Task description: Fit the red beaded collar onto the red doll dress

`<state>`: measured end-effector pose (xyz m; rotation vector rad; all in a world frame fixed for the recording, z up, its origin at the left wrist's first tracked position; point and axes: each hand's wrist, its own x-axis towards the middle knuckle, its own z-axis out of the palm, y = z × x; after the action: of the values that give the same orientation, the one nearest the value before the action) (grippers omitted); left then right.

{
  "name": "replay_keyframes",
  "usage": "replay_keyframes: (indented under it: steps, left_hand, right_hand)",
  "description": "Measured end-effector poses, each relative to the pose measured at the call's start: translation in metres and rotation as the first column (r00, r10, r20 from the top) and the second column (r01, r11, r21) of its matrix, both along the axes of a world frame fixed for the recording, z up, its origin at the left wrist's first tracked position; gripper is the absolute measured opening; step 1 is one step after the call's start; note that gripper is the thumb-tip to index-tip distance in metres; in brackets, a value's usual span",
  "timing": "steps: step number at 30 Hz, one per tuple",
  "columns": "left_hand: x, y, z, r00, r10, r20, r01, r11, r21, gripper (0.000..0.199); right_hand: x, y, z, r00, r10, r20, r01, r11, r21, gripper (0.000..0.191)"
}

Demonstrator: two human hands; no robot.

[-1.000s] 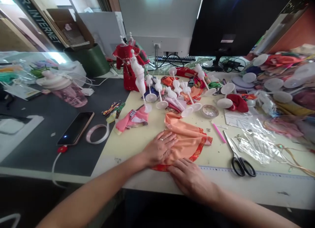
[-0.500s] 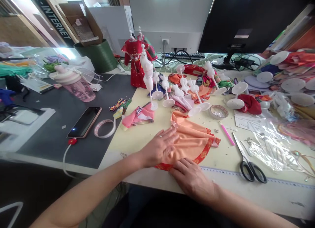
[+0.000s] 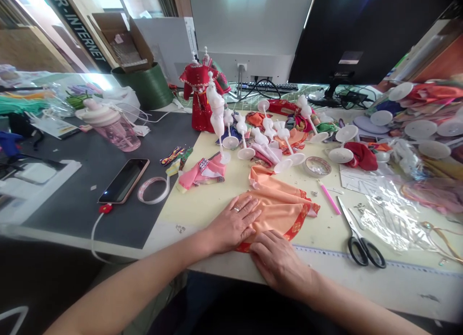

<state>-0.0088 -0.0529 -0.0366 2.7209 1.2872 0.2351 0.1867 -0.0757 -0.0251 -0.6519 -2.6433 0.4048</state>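
Observation:
A small orange skirt with a red patterned hem lies spread on the pale work mat. My left hand, a ring on one finger, rests flat over the skirt's left side with fingers stretched out. At the near edge, my right hand has its fingers curled down at the red hem; its fingertips are partly hidden. Right of the skirt are a pink pen and black-handled scissors. Beyond its left side lies a pink doll garment.
Several white doll mannequins and cloth bits crowd the back. A red doll dress stands behind them. To the left are a phone, a tape roll and a pink bottle. Plastic bags lie right; a ruler runs along the front.
My left hand has settled lower and flatter onto the skirt. My right hand's fingers are more curled at the hem. The view has tilted up slightly.

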Motion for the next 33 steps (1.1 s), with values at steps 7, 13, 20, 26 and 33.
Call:
replay_keyframes:
  steps: [7,13,20,26,33]
  left_hand:
    - [0.0,-0.002,-0.004,0.999,-0.012,-0.042,0.015,0.997,0.072,0.057]
    - [-0.002,0.002,-0.014,0.997,-0.026,-0.072,0.037,0.987,0.159,0.06]
    - [-0.002,0.002,-0.009,0.998,-0.026,-0.062,0.03,0.997,0.071,0.069]
    - [0.001,0.002,-0.004,0.999,-0.024,-0.023,0.025,0.999,0.034,0.07]
    - [-0.03,0.0,0.003,0.996,-0.088,0.009,0.088,0.996,-0.019,0.059]
  right_hand:
    - [-0.01,-0.002,-0.006,0.995,-0.052,0.09,0.051,0.999,0.018,0.014]
    - [-0.004,-0.003,-0.005,0.977,-0.048,0.208,0.047,0.999,0.008,0.007]
    - [0.009,-0.003,0.004,0.966,-0.029,0.259,0.034,0.999,-0.014,0.011]
    - [0.037,-0.003,0.004,0.981,-0.06,0.187,0.062,0.998,-0.004,0.008]
    - [0.1,0.032,0.005,0.925,-0.341,0.169,0.285,0.915,0.286,0.021]
